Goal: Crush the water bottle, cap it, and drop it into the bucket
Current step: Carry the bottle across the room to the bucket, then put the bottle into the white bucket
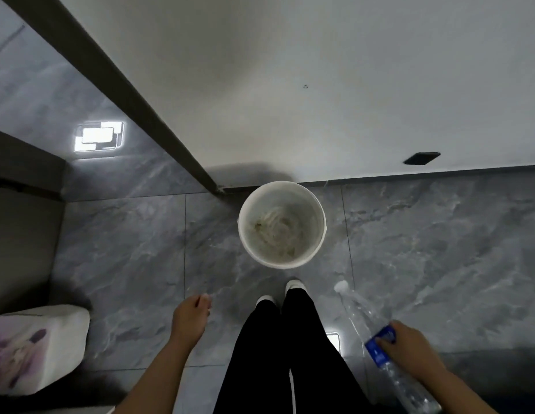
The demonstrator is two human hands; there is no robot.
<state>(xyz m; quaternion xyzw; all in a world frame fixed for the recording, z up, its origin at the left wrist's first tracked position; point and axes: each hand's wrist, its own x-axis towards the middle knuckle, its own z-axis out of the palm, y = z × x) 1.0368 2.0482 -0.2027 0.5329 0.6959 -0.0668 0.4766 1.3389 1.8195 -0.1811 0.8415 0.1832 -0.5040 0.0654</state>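
Note:
A clear plastic water bottle (357,310) with a blue label and a white cap lies slanted at the lower right, cap end toward the bucket. My right hand (409,343) grips it around the label. The bottle looks full-shaped, not flattened. My left hand (190,316) hangs at the lower left of centre with fingers loosely curled and nothing visible in it. A white bucket (320,216) stands on the floor ahead of my feet, against the wall; inside it shows only stains.
Grey marble-look floor tiles (439,249) spread all around. A white wall (290,85) with a dark door frame edge (140,94) rises behind the bucket. A cushioned seat or box with a purple print (36,348) sits at the lower left. My black-trousered legs (278,354) stand between my hands.

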